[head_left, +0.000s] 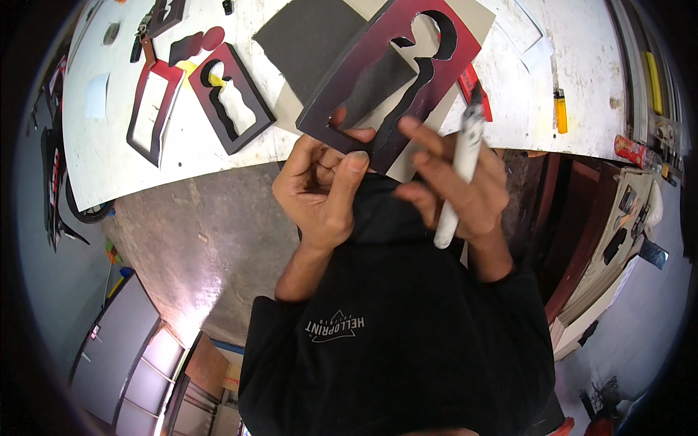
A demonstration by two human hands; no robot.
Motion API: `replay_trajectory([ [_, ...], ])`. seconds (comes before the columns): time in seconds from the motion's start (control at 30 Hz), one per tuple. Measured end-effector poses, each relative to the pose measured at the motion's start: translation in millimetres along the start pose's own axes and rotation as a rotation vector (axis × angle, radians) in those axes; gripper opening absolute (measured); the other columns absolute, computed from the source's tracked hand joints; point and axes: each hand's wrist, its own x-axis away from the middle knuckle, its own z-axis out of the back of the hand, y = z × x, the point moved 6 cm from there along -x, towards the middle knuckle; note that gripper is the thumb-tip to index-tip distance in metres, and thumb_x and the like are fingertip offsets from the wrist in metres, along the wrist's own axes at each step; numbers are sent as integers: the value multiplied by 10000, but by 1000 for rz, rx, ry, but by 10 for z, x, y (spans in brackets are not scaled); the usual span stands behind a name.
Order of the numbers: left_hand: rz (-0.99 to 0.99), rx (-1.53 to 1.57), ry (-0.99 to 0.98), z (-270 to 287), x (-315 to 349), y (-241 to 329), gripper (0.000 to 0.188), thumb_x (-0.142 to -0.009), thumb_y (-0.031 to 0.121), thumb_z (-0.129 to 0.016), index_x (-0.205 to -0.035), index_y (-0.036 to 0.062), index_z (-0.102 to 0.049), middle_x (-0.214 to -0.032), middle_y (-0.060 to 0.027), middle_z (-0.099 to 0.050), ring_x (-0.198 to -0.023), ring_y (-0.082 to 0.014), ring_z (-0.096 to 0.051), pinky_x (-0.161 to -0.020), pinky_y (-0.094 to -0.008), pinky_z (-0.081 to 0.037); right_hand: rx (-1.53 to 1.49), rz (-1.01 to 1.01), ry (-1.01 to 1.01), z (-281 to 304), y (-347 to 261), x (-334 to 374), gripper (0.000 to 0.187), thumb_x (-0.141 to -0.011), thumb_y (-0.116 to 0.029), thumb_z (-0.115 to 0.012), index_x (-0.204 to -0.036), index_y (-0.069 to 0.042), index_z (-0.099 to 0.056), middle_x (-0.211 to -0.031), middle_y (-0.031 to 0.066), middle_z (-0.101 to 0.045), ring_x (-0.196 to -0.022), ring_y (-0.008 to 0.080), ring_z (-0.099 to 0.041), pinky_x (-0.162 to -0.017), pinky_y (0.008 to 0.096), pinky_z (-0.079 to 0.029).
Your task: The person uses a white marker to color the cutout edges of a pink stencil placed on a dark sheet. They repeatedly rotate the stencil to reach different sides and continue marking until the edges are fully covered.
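My left hand (320, 182) pinches the lower corner of a thick panel (443, 80), fading from red to black, with a wavy, round-topped opening cut through it. The panel is tilted over the table's near edge. A white marker-like pen (465, 156) with a dark tip lies across the fingers of my right hand (472, 189), its tip pointing away from me. Slightly blurred, the right fingers are bent beside the panel's lower right edge; whether they touch it I cannot tell.
On the white table (218, 171) lie a smaller cut-out panel (256, 105), a thin red-black frame (174, 76), loose red pieces (187, 48), a black sheet (309, 36) and a yellow lighter (560, 112). A red object (480, 98) shows behind the pen. Shelving (582, 240) stands at the right.
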Motion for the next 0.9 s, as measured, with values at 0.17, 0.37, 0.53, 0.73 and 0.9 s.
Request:
replay_trajectory([
  [0.17, -10, -14, -5, 7, 1, -7, 437, -922, 1, -637, -1309, -128, -479, -1062, -193, -682, -934, -134, -659, -774, -216, -522, -85, 121, -37, -39, -133, 46, 358, -839, -275, -771, -1038, -38, -590, -1086, 229, -708, -687, 247, -646, -606, 300, -513],
  [0.37, -21, -22, -13, -6, -1, 18, 451, -911, 1, -657, -1306, -129, -482, -1065, -197, -680, -964, -163, -664, -805, -249, -531, -20, 7, 72, 46, 94, 16, 310, -900, -265, -716, -1055, -16, -614, -1041, 241, -714, -636, 209, -606, -561, 270, -477],
  [0.53, -309, -316, -31, -52, 2, 99, 429, -841, -4, -734, -1212, -134, -562, -1016, -209, -692, -911, -194, -679, -787, -280, -536, -385, -246, 369, 287, 274, 220, 776, -945, -661, -338, -1379, -18, -346, -934, 230, -705, -608, 158, -588, -537, 271, -445],
  [0.73, -486, -521, 12, -86, 58, 139, 374, -760, 59, -816, -1050, -114, -657, -942, -234, -701, -855, -247, -711, -731, -291, -543, -457, -382, 284, 441, 213, 244, 646, -976, -465, -490, -1371, 39, -408, -961, 271, -671, -702, 227, -627, -594, 300, -482],
  [0.9, -555, -658, -24, -160, 46, 210, 397, -735, 71, -834, -1046, -105, -661, -957, -239, -710, -818, -273, -721, -695, -302, -555, -402, -230, 310, 462, 144, 242, 325, -857, -111, -695, -1093, 96, -612, -887, 259, -686, -688, 299, -695, -588, 339, -553],
])
